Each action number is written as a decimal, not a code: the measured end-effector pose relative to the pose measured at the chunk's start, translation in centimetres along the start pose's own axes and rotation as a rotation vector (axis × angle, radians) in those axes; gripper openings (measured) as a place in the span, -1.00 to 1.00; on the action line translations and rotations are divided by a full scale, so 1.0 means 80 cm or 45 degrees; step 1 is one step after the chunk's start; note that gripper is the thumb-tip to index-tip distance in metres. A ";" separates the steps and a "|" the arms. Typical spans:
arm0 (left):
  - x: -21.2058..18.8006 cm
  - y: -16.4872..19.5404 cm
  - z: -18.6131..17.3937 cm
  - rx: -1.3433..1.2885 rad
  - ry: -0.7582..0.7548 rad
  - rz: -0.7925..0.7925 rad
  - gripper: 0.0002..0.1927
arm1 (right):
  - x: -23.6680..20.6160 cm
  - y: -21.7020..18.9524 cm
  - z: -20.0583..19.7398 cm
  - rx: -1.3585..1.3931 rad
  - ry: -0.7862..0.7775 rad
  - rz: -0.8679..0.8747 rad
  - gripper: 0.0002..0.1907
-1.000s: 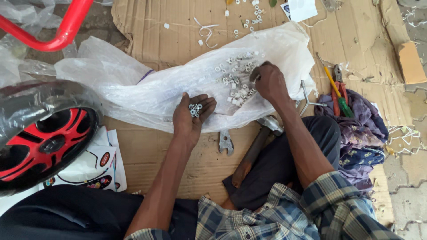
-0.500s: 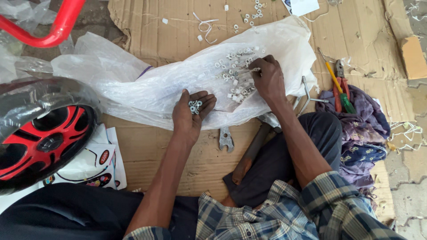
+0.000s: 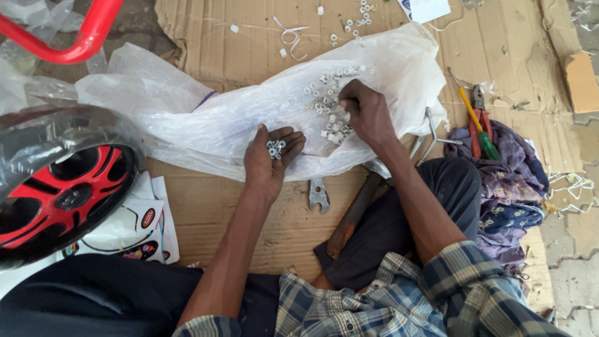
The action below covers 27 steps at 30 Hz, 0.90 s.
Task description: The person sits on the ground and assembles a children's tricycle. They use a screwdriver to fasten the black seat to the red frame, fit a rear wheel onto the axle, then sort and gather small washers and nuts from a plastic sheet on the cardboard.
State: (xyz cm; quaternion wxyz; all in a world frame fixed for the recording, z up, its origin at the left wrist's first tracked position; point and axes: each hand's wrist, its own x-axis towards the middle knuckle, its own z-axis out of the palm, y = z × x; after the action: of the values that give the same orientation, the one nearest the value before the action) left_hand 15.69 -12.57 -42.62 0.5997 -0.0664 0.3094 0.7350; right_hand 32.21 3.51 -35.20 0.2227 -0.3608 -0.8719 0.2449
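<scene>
Sorting nuts: left hand (image 3: 269, 161) cups a few nuts (image 3: 274, 148); at two o'clock, right hand (image 3: 365, 112) pinches into the pile (image 3: 327, 103), needing a clean single pick.

Flattened brown cardboard (image 3: 262, 206) covers the ground, grey paving stones (image 3: 571, 262) showing at the right edge — a red tube frame (image 3: 75, 47) crosses the upper-left corner in daylight.
</scene>
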 end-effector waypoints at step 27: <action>-0.003 0.001 0.005 0.007 0.020 -0.018 -0.38 | -0.017 -0.005 -0.004 -0.272 -0.201 -0.194 -0.63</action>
State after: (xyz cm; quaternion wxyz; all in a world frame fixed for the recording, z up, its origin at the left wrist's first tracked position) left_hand 15.76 -12.58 -42.17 0.6025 -0.0726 0.3159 0.7293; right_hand 33.06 2.38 -35.00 0.1317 -0.2950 -0.9326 0.1606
